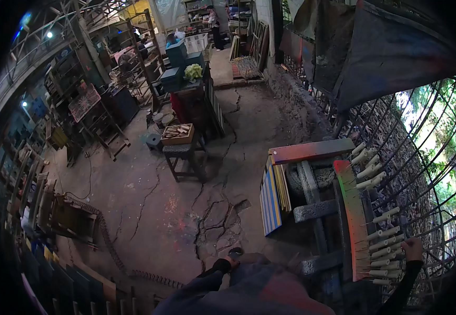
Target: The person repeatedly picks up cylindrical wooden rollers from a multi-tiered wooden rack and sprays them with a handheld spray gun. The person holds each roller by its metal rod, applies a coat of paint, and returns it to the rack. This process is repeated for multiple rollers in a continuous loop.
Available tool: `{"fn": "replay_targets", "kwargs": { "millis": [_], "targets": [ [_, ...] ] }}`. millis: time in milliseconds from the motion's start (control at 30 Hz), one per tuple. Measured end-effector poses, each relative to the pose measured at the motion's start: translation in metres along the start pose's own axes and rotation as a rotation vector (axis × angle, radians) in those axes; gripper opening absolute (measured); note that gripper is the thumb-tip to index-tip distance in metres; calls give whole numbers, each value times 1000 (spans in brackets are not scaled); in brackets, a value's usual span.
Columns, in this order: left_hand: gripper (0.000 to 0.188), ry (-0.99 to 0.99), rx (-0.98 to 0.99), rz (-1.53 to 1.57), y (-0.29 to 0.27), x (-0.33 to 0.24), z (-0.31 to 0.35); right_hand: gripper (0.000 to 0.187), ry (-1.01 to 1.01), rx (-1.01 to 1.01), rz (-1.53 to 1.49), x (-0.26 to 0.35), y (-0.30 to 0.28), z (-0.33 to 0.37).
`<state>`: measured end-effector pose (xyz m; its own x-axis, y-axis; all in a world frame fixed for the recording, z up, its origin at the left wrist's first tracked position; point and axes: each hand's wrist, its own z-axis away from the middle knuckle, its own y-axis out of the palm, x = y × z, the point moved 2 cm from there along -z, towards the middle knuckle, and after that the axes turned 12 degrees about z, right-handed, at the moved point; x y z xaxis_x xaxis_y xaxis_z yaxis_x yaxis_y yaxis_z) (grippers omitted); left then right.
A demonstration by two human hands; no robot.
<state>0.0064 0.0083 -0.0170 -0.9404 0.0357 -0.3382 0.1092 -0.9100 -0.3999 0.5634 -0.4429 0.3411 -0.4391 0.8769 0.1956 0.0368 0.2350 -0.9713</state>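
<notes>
My right hand (412,249) reaches out in a dark sleeve to the lower right. Its fingers curl round the end of a white cylinder (390,247), one of several stuck on thin sticks along a paint-stained board (355,220). The board lies on a grey concrete frame (314,210). My left hand (229,263) sits low in the middle, mostly hidden by its dark sleeve. It is right by a small dark round thing (235,252); whether it holds that thing is unclear.
A curved metal grille (422,157) runs close behind the rack. Blue striped panels (270,202) lean against the frame's left side. On the cracked concrete floor (186,210) stands a wooden stool carrying a tray (178,135). Racks and clutter line the left; a person (215,21) stands far back.
</notes>
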Motion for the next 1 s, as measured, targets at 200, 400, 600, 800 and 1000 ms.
{"fn": "replay_targets", "kwargs": {
  "millis": [200,400,600,800,1000],
  "targets": [
    [45,177,-154,-86,28,18,-44,20,-5,-3,62,5,-7,-5],
    [41,159,-121,-82,10,-16,-15,21,31,-27,-37,4,-4,-2],
    [45,177,-88,-80,9,-6,-15,20,12,-50,-39,10,-4,-2],
    [45,117,-129,-116,-5,25,-28,21,-92,-27,37,-11,4,-10],
    [39,299,-59,-133,-18,18,4,18,-62,-350,-31,30,-57,13]
  ]
}}
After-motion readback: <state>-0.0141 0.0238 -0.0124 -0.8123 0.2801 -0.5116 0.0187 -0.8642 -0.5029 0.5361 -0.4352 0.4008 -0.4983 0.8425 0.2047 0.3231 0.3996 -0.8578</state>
